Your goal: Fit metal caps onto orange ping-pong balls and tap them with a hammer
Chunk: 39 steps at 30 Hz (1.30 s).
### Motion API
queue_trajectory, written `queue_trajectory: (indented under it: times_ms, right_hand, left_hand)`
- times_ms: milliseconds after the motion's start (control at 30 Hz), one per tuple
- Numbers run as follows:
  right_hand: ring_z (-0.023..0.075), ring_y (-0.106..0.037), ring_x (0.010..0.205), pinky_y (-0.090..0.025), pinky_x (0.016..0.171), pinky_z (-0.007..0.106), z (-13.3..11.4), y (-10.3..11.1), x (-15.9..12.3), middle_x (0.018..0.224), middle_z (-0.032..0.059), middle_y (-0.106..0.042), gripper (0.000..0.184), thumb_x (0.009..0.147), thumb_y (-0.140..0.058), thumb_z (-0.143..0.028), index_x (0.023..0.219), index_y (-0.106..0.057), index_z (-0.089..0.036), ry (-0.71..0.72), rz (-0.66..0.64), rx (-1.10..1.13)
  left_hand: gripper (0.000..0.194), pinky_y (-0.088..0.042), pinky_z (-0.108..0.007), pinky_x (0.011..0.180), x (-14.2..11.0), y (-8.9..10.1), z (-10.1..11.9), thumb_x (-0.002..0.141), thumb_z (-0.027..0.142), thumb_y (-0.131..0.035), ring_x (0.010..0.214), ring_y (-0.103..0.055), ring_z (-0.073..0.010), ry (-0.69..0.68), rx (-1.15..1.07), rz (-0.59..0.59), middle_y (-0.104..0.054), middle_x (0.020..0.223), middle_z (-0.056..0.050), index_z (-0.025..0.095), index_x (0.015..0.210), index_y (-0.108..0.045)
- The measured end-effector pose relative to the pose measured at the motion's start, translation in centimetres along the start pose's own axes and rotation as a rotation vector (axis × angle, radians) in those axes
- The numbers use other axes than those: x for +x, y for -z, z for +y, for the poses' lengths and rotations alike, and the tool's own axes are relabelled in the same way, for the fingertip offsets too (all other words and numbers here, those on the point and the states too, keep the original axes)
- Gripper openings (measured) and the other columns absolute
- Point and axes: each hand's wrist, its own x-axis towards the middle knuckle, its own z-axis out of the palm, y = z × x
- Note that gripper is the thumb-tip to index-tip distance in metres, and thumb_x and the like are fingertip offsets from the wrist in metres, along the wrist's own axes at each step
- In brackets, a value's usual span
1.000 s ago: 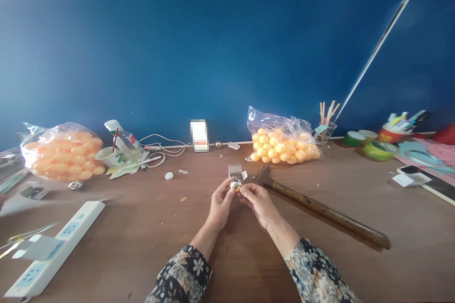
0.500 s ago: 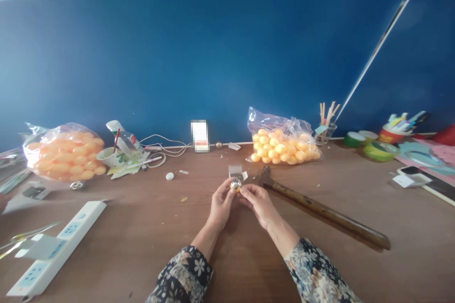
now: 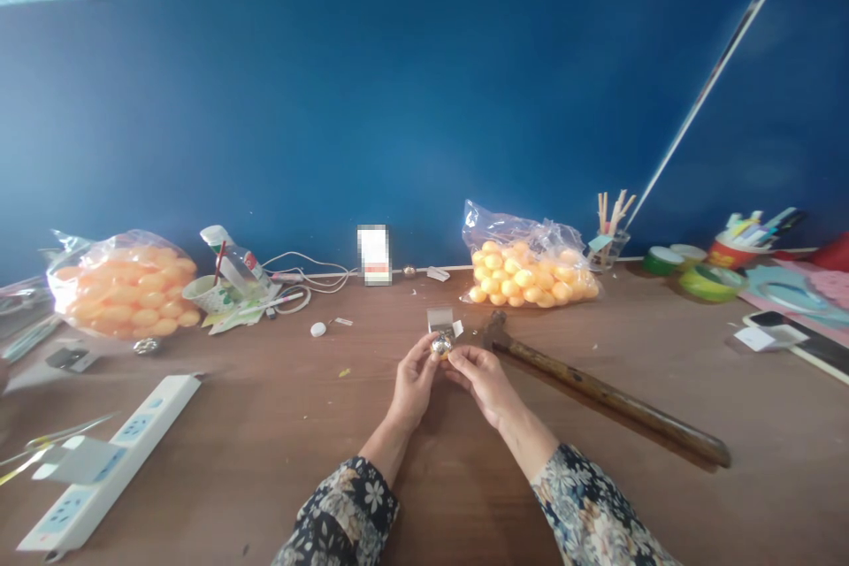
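Observation:
Between the fingertips of both hands is a small shiny ball (image 3: 441, 345), silvery on top with a yellowish lower edge. My left hand (image 3: 412, 380) pinches it from the left. On the other side, my right hand (image 3: 483, 378) has thumb and fingers closed at its right edge. Just beyond the ball lies a small open box or packet (image 3: 439, 317) with a pale flap, partly hidden by the ball and fingers. A hammer (image 3: 610, 393) with a wooden handle rests to the right of my right hand, its head near the fingers.
Bags of orange balls stand at back right (image 3: 523, 274) and left (image 3: 133, 287). A white power strip (image 3: 110, 464) lies front left. A cup of sticks (image 3: 608, 248), tape rolls (image 3: 709, 281) and a phone (image 3: 809, 349) are at right. A white cap (image 3: 318, 330) lies left of the box.

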Motion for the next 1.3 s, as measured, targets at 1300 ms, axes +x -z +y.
queue_trajectory:
  times_ms: [1300]
  right_hand:
    - [0.0116,-0.059,0.062,-0.05,0.067,0.026,0.4,-0.4,0.2,0.063,-0.0025,-0.064,0.036,0.056,-0.082,-0.044,0.065,-0.06,-0.017,0.049,-0.012,-0.057]
  left_hand:
    - [0.048,-0.053,-0.03,0.081,0.1,0.0,-0.5,0.072,0.037,-0.072,0.092,-0.066,-0.021,0.099,-0.148,0.011,-0.069,0.106,-0.011,0.016,0.114,-0.062]
